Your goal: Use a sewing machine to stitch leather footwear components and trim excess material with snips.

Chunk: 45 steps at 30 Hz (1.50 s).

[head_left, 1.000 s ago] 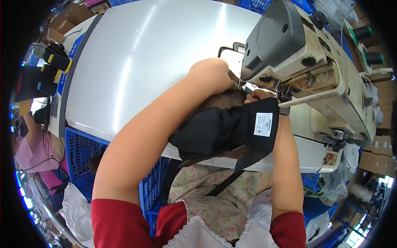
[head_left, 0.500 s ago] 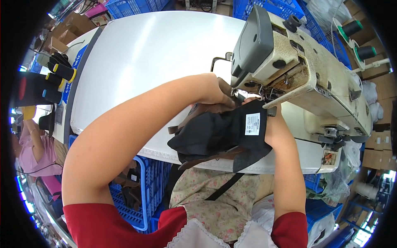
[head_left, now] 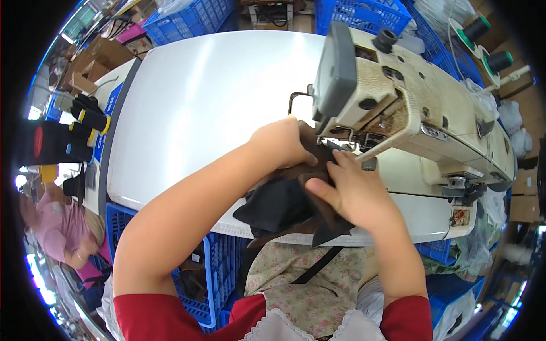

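Note:
A sewn piece of black fabric and brown leather-like material (head_left: 278,207) lies bunched at the near edge of the white table, its upper end beneath the head of a sewing machine (head_left: 392,102). My left hand (head_left: 284,145) is closed on its brown upper edge, left of the needle area. From the right, my right hand (head_left: 358,190) rests on the piece with fingers stretched toward the presser foot and the thumb spread apart. The needle itself is too small to make out.
The white tabletop (head_left: 210,96) stretches to the left and back. Blue crates (head_left: 219,278) stand below its near edge and behind it. Thread cones (head_left: 94,120) stand at the left, others (head_left: 476,28) at the far right. Another person (head_left: 60,221) sits at the left.
My right hand has come out from beneath the black fabric and now lies on top. The white label is out of sight, and the black part is folded lower. My left hand keeps its hold.

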Motion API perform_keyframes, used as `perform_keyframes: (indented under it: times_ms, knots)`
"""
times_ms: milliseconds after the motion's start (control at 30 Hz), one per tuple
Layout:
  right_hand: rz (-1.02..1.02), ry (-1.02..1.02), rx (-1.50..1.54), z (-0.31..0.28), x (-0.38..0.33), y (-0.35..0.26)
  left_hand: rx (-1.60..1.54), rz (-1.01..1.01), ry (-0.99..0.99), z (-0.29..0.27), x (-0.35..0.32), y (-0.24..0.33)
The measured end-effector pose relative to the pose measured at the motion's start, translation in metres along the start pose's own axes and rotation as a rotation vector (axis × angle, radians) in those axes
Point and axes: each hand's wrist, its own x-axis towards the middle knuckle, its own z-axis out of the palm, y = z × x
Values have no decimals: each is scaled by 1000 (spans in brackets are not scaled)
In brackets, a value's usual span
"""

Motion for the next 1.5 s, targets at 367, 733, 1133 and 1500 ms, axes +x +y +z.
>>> perform_keyframes:
  times_ms: [367, 733, 1133, 1500]
  knots:
    - [-92, 293, 81, 34, -7, 12, -139, -62, 70, 11, 6, -17]
    - [-80, 333, 109, 43, -7, 14, -51, -68, 131, 8, 8, -12]
    - [-109, 613, 224, 60, 7, 6, 18, -13, 165, -2, 14, -10]
    - [-51, 694, 237, 75, 13, -4, 89, 96, 169, -10, 26, -14]
